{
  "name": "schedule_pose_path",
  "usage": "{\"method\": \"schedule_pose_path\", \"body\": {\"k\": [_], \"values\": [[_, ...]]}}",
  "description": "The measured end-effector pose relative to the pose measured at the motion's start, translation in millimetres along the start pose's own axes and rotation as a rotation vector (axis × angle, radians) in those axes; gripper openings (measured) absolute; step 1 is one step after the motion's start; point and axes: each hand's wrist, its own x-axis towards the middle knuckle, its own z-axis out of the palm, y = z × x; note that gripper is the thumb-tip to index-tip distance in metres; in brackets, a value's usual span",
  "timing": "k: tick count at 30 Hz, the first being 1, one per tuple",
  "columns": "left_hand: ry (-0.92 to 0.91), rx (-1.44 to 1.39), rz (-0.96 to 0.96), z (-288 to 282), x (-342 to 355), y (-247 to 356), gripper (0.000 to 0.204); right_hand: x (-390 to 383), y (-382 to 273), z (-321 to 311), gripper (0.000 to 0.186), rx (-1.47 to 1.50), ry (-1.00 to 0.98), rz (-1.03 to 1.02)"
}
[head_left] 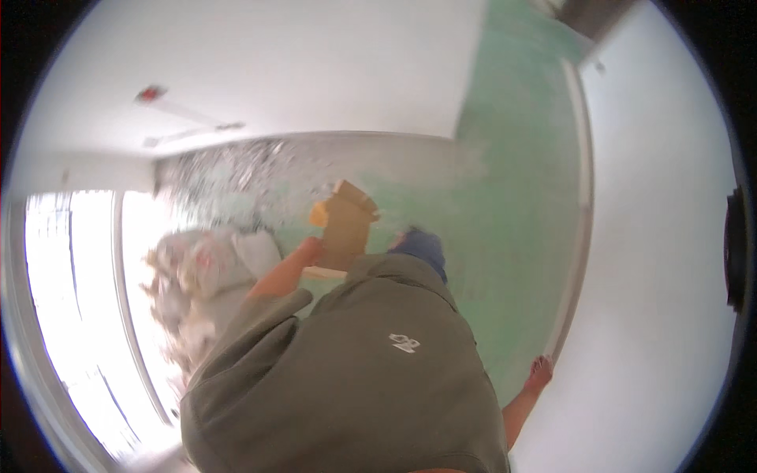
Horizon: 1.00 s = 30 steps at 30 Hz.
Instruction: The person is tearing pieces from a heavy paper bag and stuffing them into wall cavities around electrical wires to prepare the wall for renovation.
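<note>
My left hand (311, 251) is closed on the lower left edge of a flat brown cardboard piece (348, 229), which looks like an opened or flattened box with flaps at its top. A yellow-orange patch shows at the cardboard's left edge, too blurred to name. Away to the right, my right hand (540, 372) hangs low near the foot of the white wall. Its fingers look loosely apart, and nothing shows in them.
Several pale full sacks (201, 272) are heaped at the left by a bright window (75, 315). Scattered debris (229, 169) lies on the green floor (512, 236) along the far white wall (315, 63). Another white wall (654, 236) runs along the right.
</note>
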Motion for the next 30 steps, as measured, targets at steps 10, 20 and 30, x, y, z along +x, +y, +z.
{"method": "schedule_pose_path", "body": {"k": [10, 20, 30], "values": [[0.591, -0.847, -0.543, 13, 30, 213, 0.029, 87, -132, 157, 0.032, -0.933, -0.648, -0.168], [0.749, -0.662, 0.017, -283, 227, 210, 0.027, 257, -138, 15, 0.012, -1.448, -0.791, -0.681], [0.823, -1.327, 0.07, -636, 222, 264, 0.019, 294, -336, 290, 0.035, -0.966, -0.627, -0.446]]}}
